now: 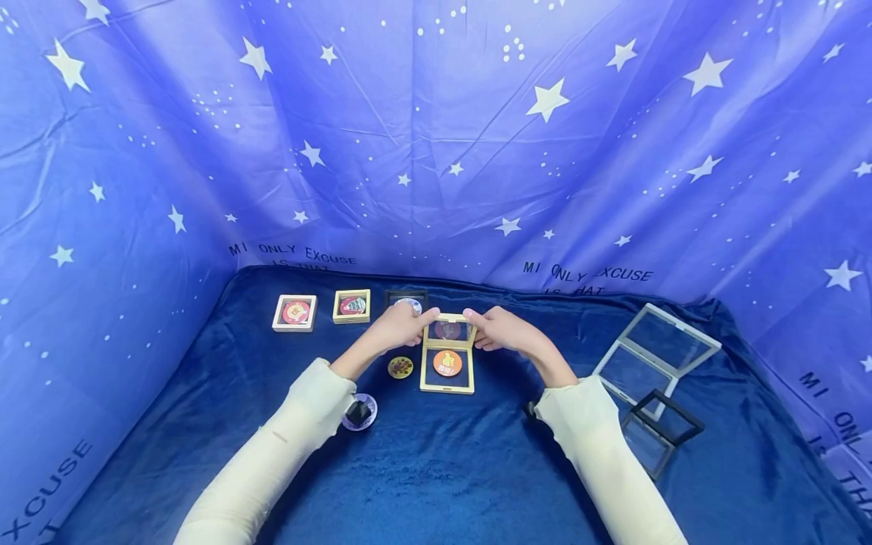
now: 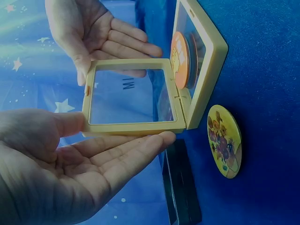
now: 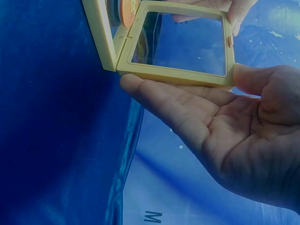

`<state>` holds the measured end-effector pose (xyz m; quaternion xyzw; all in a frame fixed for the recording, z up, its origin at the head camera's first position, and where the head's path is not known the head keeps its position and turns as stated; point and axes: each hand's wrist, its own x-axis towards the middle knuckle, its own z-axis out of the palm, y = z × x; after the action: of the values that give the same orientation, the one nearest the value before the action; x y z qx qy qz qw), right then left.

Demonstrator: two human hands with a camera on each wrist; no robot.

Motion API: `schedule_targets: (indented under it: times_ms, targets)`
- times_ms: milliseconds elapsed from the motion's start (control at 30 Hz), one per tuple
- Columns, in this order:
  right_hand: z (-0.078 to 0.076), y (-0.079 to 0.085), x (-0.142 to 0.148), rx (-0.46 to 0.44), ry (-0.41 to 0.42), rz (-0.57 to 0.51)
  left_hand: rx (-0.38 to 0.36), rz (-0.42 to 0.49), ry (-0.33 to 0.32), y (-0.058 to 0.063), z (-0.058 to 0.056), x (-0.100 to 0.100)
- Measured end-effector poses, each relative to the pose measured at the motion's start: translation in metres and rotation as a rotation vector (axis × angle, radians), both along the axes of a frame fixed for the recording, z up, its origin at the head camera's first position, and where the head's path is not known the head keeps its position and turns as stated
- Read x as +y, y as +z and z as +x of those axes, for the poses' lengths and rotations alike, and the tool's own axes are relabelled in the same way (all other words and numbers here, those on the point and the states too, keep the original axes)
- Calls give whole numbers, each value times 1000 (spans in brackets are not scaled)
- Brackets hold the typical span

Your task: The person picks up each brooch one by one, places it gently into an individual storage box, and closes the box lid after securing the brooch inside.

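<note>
A cream hinged display frame (image 1: 447, 390) with clear film windows stands unfolded at the middle of the table, its lid raised. An orange round badge (image 1: 447, 362) with a thumbs-up picture lies on the film of its lower half. My left hand (image 1: 398, 327) pinches the left side of the raised lid (image 2: 133, 128), thumb at the top edge and fingers along the side. On the opposite side my right hand (image 1: 507, 329) holds the lid the same way. Left of the frame lies a yellow round badge (image 1: 400, 368) with a flower picture.
At the back left sit a white framed badge (image 1: 295, 312), a cream framed badge (image 1: 351, 306) and a black frame (image 1: 393, 294) partly behind my left hand. A purple-rimmed badge (image 1: 369, 418) lies by the left sleeve. Unfolded white (image 1: 695, 333) and black (image 1: 681, 416) frames are at right.
</note>
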<state>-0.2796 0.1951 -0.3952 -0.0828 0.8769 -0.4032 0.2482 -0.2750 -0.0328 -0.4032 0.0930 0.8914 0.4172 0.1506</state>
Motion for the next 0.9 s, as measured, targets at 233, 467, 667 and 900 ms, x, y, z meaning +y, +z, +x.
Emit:
schedule_targets:
  times_ms: [233,467,667,900]
  targets:
    - [8,-5,3,39,47,11,8,-11,-88,-4,6,-6]
    - [14,-9,7,86,79,19,71,-58,-191,-5,10,-9]
    - [17,-10,10,112,103,62,96,-45,-263,-8,10,-15]
    - [22,-11,12,162,145,83,132,-18,-318,-14,13,-21]
